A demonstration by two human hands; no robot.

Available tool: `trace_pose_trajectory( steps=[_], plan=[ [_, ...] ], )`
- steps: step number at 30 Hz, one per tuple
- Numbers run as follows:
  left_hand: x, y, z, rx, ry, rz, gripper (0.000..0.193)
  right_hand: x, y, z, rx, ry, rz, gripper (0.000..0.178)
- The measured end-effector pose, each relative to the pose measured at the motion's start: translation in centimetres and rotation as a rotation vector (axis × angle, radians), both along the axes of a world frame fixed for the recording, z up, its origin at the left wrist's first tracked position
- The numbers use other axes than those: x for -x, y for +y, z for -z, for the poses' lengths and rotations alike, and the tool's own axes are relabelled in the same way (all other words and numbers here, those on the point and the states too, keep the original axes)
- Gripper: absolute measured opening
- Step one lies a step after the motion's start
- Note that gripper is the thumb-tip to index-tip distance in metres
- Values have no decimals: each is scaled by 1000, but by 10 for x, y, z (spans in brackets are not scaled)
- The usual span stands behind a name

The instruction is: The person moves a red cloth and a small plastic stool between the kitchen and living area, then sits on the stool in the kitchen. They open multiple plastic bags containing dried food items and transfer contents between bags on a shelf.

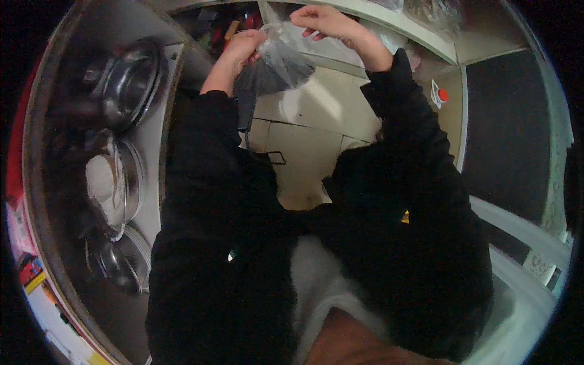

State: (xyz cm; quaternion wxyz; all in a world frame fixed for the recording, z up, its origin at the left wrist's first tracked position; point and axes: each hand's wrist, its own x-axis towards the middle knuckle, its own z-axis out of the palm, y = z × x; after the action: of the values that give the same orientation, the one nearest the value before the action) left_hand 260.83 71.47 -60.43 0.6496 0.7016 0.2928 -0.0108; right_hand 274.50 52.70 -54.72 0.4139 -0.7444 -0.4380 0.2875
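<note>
A clear plastic bag [283, 68] hangs at the top middle, its mouth gathered and twisted, with something dark in or behind its lower part. My left hand [242, 48] is closed on the bag's neck from the left side. From the right, my right hand [331, 25] reaches to the gathered top with its fingers bent into a pinch there. The thin plastic between those fingertips is hard to make out. Both forearms are in black sleeves.
On the left, a shelf unit [173, 79] holds metal basins [131, 85] and a pot with a pale cloth-like bundle [104, 188]. Below the bag lies a tiled floor [304, 121]. A dark cabinet panel [508, 134] stands at right, near a bottle with a red cap [443, 95].
</note>
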Motion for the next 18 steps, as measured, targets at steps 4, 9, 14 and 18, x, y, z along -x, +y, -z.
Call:
trace_pose_trajectory(
  steps=[4,9,14,18],
  plan=[
    [-9,-3,42,-45,102,50,17,0,-30,-45,230,262,1,34],
    [-14,8,69,-36,246,95,27,3,-52,-70,372,273,-117,39],
    [-10,3,63,-3,163,225,42,-16,-115,-50,302,471,-381,38],
    [-5,3,50,0,188,296,47,7,-203,9,591,301,-83,30]
  ],
)
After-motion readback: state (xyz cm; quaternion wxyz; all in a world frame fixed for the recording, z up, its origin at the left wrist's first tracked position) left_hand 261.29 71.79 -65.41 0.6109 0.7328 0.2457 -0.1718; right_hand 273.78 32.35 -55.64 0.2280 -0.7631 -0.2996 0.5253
